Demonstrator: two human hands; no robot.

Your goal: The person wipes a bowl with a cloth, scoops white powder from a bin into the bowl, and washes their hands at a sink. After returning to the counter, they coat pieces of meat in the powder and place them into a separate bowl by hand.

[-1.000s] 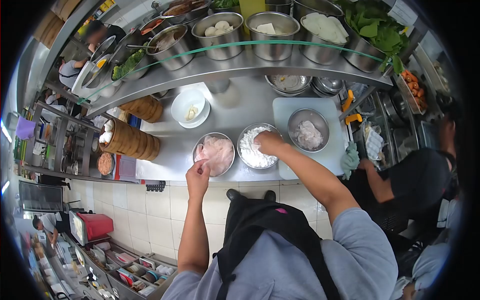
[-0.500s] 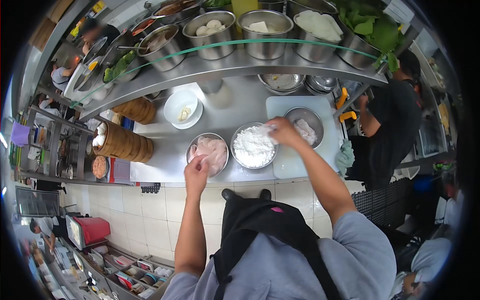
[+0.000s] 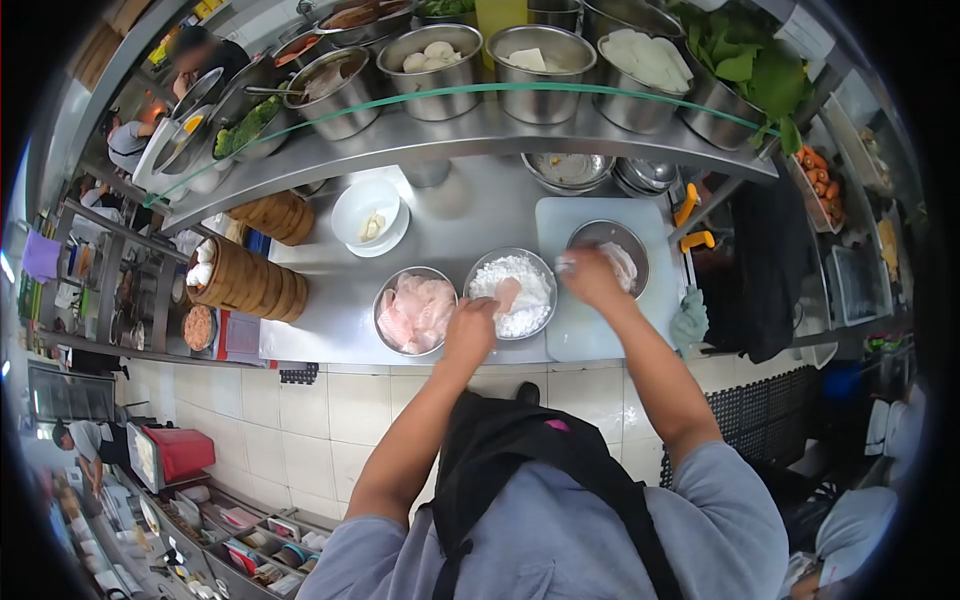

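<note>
A steel bowl of pale pink raw meat slices (image 3: 415, 308) stands on the counter at the left. To its right is a steel bowl of white flour (image 3: 520, 318). My left hand (image 3: 470, 330) is over the flour bowl's near left rim, its fingers closed at a slice of raw meat (image 3: 507, 293) lying against the flour. My right hand (image 3: 592, 277) is at the left rim of a third steel bowl (image 3: 640, 245), which contains whitish coated slices (image 3: 621, 266). White powder shows at its fingertips; motion blur hides whether they hold anything.
A white cutting board (image 3: 570, 345) lies under the right bowl. Bamboo steamers (image 3: 255, 282) and a white bowl (image 3: 362, 212) stand at the left. Overhead runs a steel shelf (image 3: 470, 143) with several ingredient pots. Orange-yellow handles (image 3: 697, 240) and a green cloth (image 3: 690, 318) are at the right.
My left hand has moved right from the meat bowl to the flour bowl, bringing a slice. My right hand has gone from the flour to the right bowl. The co-worker at right has shifted.
</note>
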